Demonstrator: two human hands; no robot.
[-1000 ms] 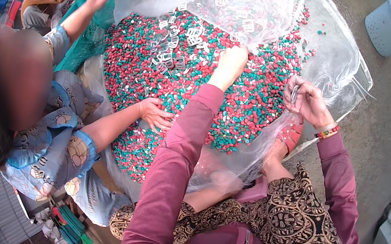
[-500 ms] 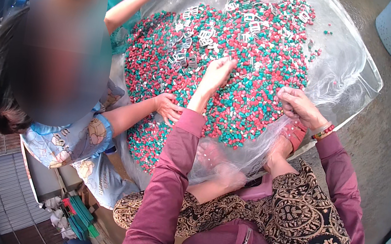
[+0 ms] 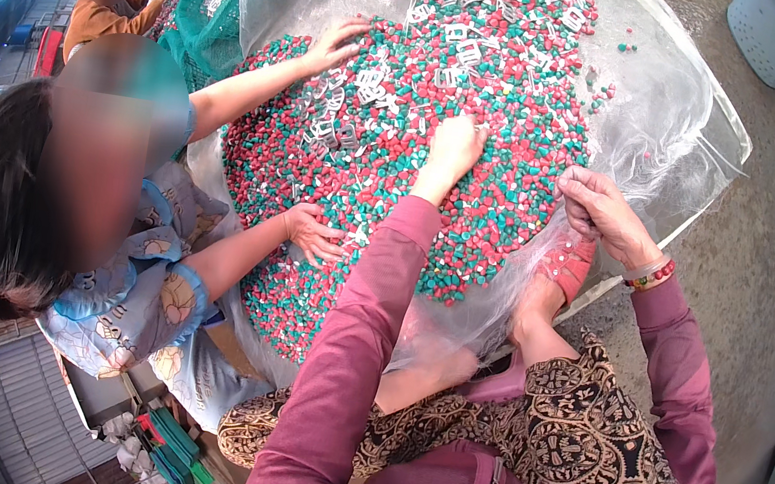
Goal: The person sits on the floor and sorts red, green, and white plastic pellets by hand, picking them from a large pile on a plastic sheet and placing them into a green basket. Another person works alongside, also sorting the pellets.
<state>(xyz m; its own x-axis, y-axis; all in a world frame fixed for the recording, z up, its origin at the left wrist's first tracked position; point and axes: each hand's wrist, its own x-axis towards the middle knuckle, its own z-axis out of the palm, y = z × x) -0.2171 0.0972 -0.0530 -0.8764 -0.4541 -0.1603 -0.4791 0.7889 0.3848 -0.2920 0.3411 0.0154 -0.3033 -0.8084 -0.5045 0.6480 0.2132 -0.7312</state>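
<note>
A wide pile of small red, green and whitish plastic pieces (image 3: 508, 175) lies spread before me. My left hand (image 3: 454, 155) is over its middle, fingers curled down against the pieces; anything in them is hidden. At the pile's right edge, above the translucent mesh sheet (image 3: 669, 104), my right hand (image 3: 604, 211) has thumb and fingertips pinched together. What it pinches, if anything, is too small to make out. Pale plastic frames with slots (image 3: 370, 89) lie in a loose group on the pile, left of my left hand.
On the left a co-worker reaches in, one hand (image 3: 337, 46) over the far left of the pile, the other (image 3: 311, 234) low on its near left. Green netting (image 3: 208, 20) hangs beyond. A pale basket (image 3: 773, 39) stands at the far right. My sandalled foot (image 3: 564, 268) rests at the pile's edge.
The co-worker's far hand has come from the upper edge onto the pile. My left hand has shifted a little to the right and stays closed. My right hand stays pinched in nearly the same place.
</note>
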